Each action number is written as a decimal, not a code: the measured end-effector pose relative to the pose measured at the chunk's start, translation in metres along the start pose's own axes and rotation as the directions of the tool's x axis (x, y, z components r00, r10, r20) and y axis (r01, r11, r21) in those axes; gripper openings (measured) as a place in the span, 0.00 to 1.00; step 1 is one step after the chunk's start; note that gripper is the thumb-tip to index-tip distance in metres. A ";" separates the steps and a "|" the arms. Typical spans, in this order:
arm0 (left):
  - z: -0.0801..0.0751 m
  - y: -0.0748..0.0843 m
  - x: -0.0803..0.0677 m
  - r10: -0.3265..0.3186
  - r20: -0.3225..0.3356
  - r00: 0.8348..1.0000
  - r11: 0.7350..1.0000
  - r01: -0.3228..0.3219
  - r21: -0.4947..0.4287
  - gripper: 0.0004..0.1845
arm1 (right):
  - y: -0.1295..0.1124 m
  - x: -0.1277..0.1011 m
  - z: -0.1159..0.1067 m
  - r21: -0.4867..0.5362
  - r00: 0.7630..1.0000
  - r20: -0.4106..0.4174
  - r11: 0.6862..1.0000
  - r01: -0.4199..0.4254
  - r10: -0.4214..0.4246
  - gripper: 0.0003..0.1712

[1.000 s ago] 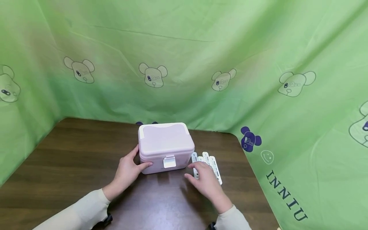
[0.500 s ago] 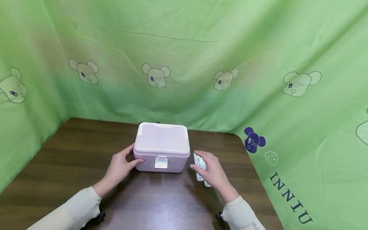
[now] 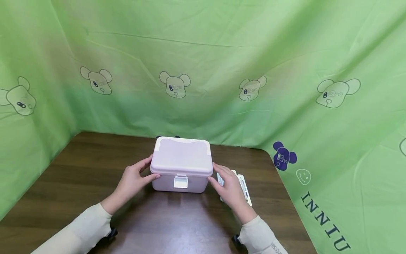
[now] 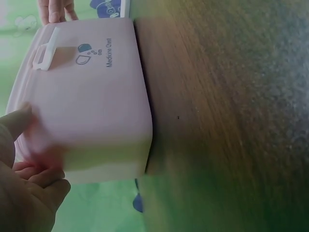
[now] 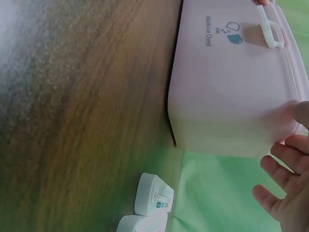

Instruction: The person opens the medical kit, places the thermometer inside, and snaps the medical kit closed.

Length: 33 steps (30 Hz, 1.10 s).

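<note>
A pale pink lidded box [image 3: 180, 160] with a white front latch [image 3: 180, 181] stands on the dark wood table [image 3: 79, 169]. My left hand [image 3: 147, 171] grips its left front corner, thumb on the front and fingers on the side; the left wrist view shows the left hand [image 4: 29, 150] curled at the box [image 4: 91, 101]. My right hand [image 3: 217, 174] is at the right front corner with its thumb on the lid rim. In the right wrist view the right hand [image 5: 287, 145] has its fingers spread beside the box [image 5: 231, 82].
Several white packets [image 3: 243, 185] lie on the table just right of the box, partly under my right hand; two packets [image 5: 153, 195] show in the right wrist view. Green printed cloth [image 3: 203, 53] walls in the table at the back and both sides.
My right hand has lifted off the white packets and moved left to the box's right front corner. My left hand has stayed on the box's left corner.
</note>
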<state>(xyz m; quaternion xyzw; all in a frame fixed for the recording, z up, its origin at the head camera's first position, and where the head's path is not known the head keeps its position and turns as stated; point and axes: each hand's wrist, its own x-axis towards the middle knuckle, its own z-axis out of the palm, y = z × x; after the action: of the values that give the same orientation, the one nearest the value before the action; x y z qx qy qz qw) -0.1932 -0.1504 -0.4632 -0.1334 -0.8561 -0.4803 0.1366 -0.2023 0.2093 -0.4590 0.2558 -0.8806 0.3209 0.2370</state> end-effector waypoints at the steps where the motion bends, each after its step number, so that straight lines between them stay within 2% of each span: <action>1: 0.000 0.000 -0.001 -0.003 0.001 1.000 1.000 0.003 0.000 0.45 | 0.000 -0.001 0.000 0.003 1.000 -0.009 1.000 0.005 -0.005 0.30; 9: -0.002 0.006 -0.010 -0.013 0.004 1.000 1.000 0.013 0.004 0.44 | -0.004 -0.008 -0.006 -0.006 0.999 -0.041 1.000 0.031 -0.031 0.30; 24: -0.010 0.014 -0.012 0.069 0.021 0.997 0.990 -0.071 0.120 0.42 | -0.008 -0.009 -0.016 -0.042 0.998 -0.030 0.998 0.055 -0.056 0.29; 28: -0.014 0.018 -0.009 0.093 0.015 0.996 0.986 -0.095 0.139 0.40 | -0.010 -0.004 -0.021 -0.024 0.997 -0.043 0.998 0.065 -0.066 0.27; 33: -0.020 0.025 -0.001 0.088 0.012 0.996 0.990 -0.088 0.113 0.38 | -0.010 0.009 -0.028 0.037 0.999 -0.039 0.999 0.015 -0.014 0.25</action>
<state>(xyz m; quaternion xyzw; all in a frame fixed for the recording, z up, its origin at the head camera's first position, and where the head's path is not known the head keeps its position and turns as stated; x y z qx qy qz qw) -0.1813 -0.1549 -0.4334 -0.1647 -0.8757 -0.4239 0.1620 -0.1956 0.2192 -0.4303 0.2602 -0.8678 0.3405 0.2514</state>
